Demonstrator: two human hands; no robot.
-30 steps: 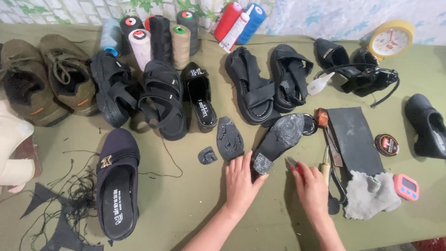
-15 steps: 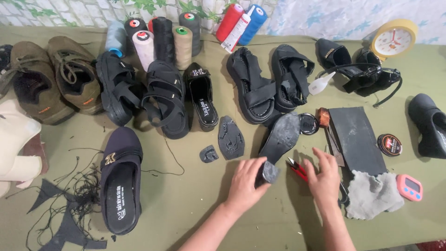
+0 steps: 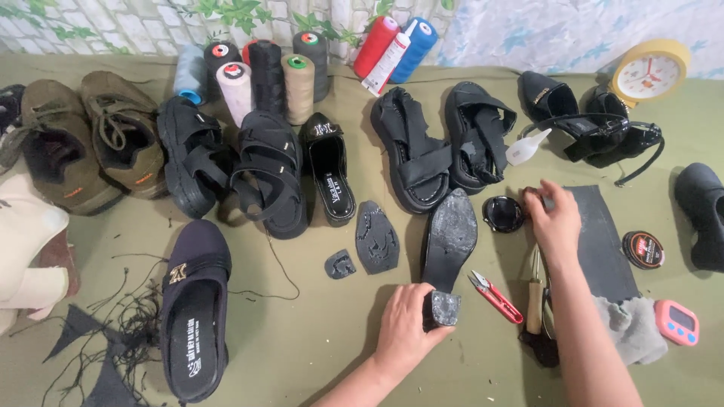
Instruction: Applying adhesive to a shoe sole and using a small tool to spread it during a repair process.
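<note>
Heeled black shoe point(image 3: 450, 240) lies sole-up mid-desk, toe pointing away, block heel toward the person. Left hand point(image 3: 405, 332) is closed around that heel, thumb across its worn tip. Right hand point(image 3: 556, 222) sits further up and to the right, fingers curled at a round black tin point(image 3: 503, 214); whether it actually grips the tin, cannot tell.

Rest, big to small:
- Desk point(image 3: 317, 347): covered in olive-green cloth.
- Brown lace-up shoes point(image 3: 83, 147): pair at far left.
- Black strap sandals point(image 3: 234, 169): pair left of centre; second pair of black sandals point(image 3: 445, 143) just above the held shoe.
- Navy slipper point(image 3: 194, 309): lower left, opening up, loose black thread and scraps beside it.
- Black rubber sheet point(image 3: 603, 241): right of the right hand, grey rag point(image 3: 632, 328) at its lower end.
- Black mule point(image 3: 329, 169): between the two sandal pairs.
- Thread cones point(image 3: 260, 75): row at the back, blue, white, black, tan.
- Yellow clock point(image 3: 650, 69): top right corner.
- Detached sole piece point(image 3: 376, 236): just left of the held shoe, smaller heel patch point(image 3: 340, 264) beside it.
- Wooden-handled tool point(image 3: 534, 305): below the right hand.
- Red snips point(image 3: 495, 297): between the heel and the tool, touching neither hand.
- Pink timer point(image 3: 676, 322): right edge.
</note>
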